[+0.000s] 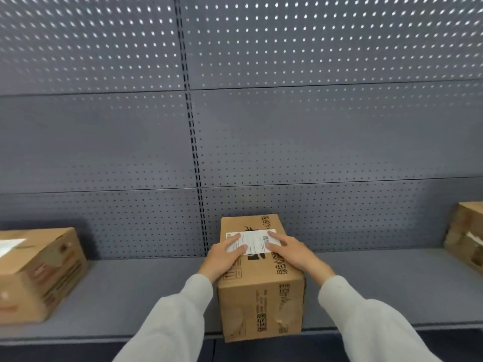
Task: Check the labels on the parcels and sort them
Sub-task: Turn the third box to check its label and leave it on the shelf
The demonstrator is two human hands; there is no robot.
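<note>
A brown cardboard parcel [261, 296] with black printing stands on the grey shelf [130, 291], its near end slightly over the front edge. A white label [254, 240] lies on its top. My left hand [226, 254] rests flat on the top at the left, fingers straight over the label's left part. My right hand [291, 253] lies flat on the right side of the top, fingertips touching the label's right part. Both arms wear light grey sleeves.
A second cardboard parcel [39, 275] with a white label sits at the left of the shelf. A third parcel [466, 233] stands at the right edge. A grey perforated back panel [313, 139] rises behind the shelf.
</note>
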